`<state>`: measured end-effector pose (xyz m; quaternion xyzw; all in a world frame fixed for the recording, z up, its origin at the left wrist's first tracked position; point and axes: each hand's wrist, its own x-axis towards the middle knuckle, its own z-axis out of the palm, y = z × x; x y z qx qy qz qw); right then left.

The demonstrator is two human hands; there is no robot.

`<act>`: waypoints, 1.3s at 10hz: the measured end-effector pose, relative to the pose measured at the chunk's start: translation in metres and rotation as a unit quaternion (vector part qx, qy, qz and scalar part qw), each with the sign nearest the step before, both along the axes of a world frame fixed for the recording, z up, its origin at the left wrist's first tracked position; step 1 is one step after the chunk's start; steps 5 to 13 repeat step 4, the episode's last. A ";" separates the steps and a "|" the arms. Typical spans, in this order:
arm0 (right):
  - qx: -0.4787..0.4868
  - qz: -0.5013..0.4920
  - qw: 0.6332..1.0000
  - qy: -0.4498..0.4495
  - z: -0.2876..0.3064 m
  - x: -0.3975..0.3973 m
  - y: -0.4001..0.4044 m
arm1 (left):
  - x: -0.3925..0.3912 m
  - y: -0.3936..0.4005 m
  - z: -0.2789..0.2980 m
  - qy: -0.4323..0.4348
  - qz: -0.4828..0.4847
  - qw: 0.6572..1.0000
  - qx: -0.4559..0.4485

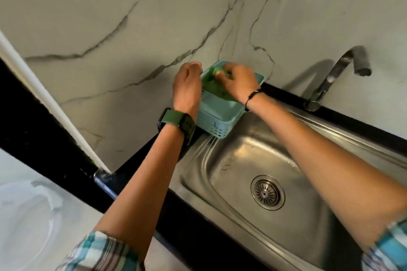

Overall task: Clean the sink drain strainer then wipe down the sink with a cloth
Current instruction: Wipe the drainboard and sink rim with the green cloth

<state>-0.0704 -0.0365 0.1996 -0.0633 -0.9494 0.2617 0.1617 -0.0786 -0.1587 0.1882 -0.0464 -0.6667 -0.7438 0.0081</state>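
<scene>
A steel sink (237, 152) fills the lower right, with the round drain strainer (267, 193) seated in its bottom. At the sink's back left corner stands a light blue plastic basket (217, 114). My left hand (187, 88) grips the basket's left rim. My right hand (236, 81) reaches into the basket, and its fingers pinch a green scrubbing pad (217, 72) that lies inside. Much of the pad is hidden under my right hand.
A chrome tap (339, 72) rises at the back right of the sink. A marble wall stands behind. The black counter (44, 130) runs to the left, with a white round shape (24, 222) at the lower left.
</scene>
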 end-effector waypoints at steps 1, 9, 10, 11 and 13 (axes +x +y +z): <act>0.133 0.088 0.979 -0.130 -0.020 -0.020 -0.007 | -0.018 0.004 0.001 0.007 -0.008 0.999 -0.036; 0.091 0.058 0.987 -0.121 0.003 0.008 0.031 | -0.028 0.026 -0.002 0.060 -0.028 0.990 -0.125; 0.091 0.058 0.987 -0.121 0.003 0.008 0.031 | -0.028 0.026 -0.002 0.060 -0.028 0.990 -0.125; 0.091 0.058 0.987 -0.121 0.003 0.008 0.031 | -0.028 0.026 -0.002 0.060 -0.028 0.990 -0.125; 0.091 0.058 0.987 -0.121 0.003 0.008 0.031 | -0.028 0.026 -0.002 0.060 -0.028 0.990 -0.125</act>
